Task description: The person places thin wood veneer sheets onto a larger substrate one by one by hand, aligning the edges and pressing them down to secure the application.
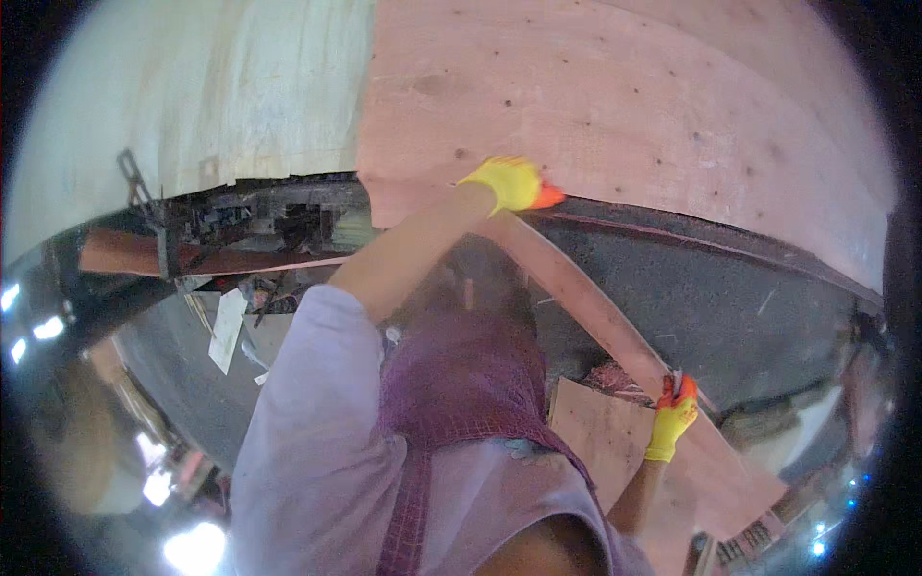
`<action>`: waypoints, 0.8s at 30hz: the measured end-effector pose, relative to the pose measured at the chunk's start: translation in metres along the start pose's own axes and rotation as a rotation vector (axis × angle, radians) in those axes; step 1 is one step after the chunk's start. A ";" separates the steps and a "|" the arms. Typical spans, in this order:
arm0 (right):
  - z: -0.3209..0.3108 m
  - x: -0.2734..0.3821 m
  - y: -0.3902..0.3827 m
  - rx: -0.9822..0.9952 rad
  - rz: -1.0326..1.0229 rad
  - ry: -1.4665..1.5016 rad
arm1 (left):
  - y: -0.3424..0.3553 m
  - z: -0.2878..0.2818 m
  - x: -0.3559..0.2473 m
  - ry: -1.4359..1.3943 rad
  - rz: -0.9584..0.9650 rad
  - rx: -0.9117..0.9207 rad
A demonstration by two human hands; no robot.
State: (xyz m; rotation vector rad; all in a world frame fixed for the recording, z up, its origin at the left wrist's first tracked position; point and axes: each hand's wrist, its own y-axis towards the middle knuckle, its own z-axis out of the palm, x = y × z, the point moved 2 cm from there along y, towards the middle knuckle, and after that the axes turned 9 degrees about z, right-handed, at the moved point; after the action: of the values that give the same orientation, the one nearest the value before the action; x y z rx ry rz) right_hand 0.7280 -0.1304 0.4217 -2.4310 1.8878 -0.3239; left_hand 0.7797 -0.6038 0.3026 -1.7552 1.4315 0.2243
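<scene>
A large pinkish wood veneer sheet (595,106) spreads across the raised surface in front of me. At its near edge is my left hand (514,185), in a yellow glove with orange fingertips; its fingers are blurred and partly hidden. A long narrow veneer strip (586,298) slants from beneath my left wrist down to the right. Lower right, my right hand (675,419), gloved the same way, is closed on the strip's edge. A small greyish thing shows at its fingertips, too small to name.
A paler sheet (259,86) adjoins the pink one at the left. Below it are a dark metal frame (165,240) and another reddish strip (211,259). Veneer pieces (600,422) lie beside my right arm, near reddish scraps (615,377). Dark floor (691,278) shows beyond the strip.
</scene>
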 end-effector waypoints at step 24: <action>-0.230 0.175 -0.159 -0.325 -0.248 -0.357 | -0.197 -0.002 0.005 -0.192 0.340 -0.202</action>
State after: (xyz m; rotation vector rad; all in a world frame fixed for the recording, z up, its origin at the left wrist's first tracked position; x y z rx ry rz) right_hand 0.8759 -0.2373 0.6965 -2.6961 1.5920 0.4195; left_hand 0.9530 -0.6090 0.3965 -1.5847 1.6009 0.7203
